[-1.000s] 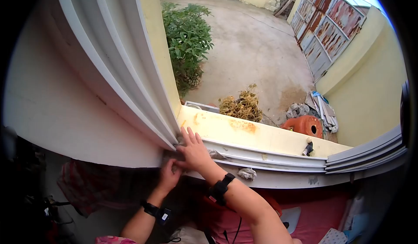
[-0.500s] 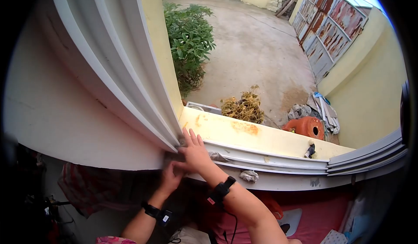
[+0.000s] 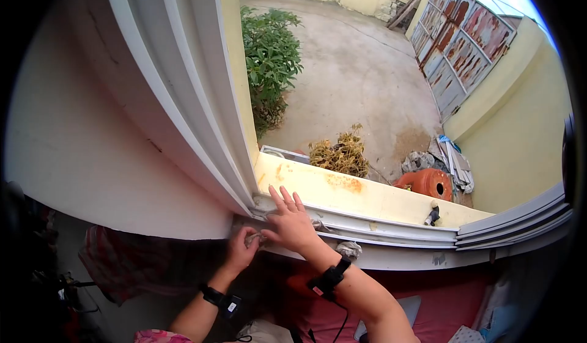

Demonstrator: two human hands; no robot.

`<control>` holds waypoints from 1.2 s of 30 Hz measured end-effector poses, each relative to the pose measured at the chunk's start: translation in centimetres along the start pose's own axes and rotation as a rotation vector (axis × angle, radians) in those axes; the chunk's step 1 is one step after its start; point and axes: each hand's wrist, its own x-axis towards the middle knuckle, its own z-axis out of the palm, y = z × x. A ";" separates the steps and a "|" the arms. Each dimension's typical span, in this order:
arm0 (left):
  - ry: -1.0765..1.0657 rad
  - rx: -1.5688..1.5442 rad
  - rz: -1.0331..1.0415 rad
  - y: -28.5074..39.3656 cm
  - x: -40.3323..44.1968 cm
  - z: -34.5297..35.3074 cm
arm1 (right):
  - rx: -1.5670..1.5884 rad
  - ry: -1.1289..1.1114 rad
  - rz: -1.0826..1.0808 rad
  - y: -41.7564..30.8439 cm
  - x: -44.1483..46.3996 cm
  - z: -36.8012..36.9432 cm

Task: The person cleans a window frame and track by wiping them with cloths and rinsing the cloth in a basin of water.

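My left hand (image 3: pixel 239 254) is just inside the sill's left corner, fingers closed on a small crumpled grey-white scrap (image 3: pixel 252 239), which looks like cloth or paper. Right beside it, my right hand (image 3: pixel 292 224) reaches over the white sliding-window track (image 3: pixel 391 230), its fingers stretched and apart. The thumb of that hand points at the scrap; whether it touches is unclear. Just right of my right hand, a grey crumpled piece (image 3: pixel 319 225) lies in the track, partly hidden. Another whitish crumpled wad (image 3: pixel 349 249) rests on the inner ledge near my right wrist.
The white upright frame (image 3: pixel 183 98) rises at left. Outside the yellow sill (image 3: pixel 342 181) are a dried plant (image 3: pixel 340 153), a green bush (image 3: pixel 269 62) and an orange container (image 3: pixel 428 184). A small black-and-pale object (image 3: pixel 432 214) stands on the sill's right. Pink fabric (image 3: pixel 391 288) lies below.
My right hand has shifted right along the track and away from my left hand, its fingers spreading. The scrap in my left hand now shows. The view has turned slightly left.
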 end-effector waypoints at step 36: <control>0.057 -0.054 -0.002 0.9 0.0 0.3 | -0.057 -0.042 0.020 1.4 -1.5 0.1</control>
